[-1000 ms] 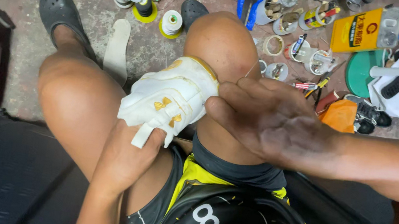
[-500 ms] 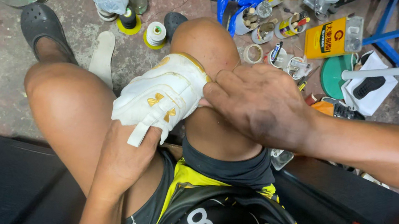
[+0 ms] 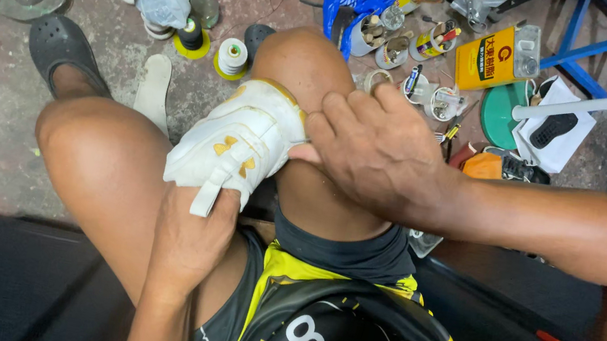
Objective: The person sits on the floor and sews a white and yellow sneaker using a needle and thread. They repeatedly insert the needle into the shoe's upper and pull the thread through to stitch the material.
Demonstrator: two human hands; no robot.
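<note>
The white high-top shoe (image 3: 237,147) rests between the knees, at centre frame. The left hand (image 3: 192,236) is clamped on its heel end at 6 o'clock; the right hand (image 3: 377,148) presses its toe end at 3 o'clock, fingers together. Risk: with only thigh support, uneven pressure could let the shoe slip toward the thread spool (image 3: 232,57) on the floor at 12 o'clock.

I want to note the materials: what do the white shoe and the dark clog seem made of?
The white shoe, held by both hands, looks like smooth synthetic leather: faint sheen, stitched panels, gold marks. The dark clog on the foot looks like matte moulded foam or rubber, one piece with holes.
</note>
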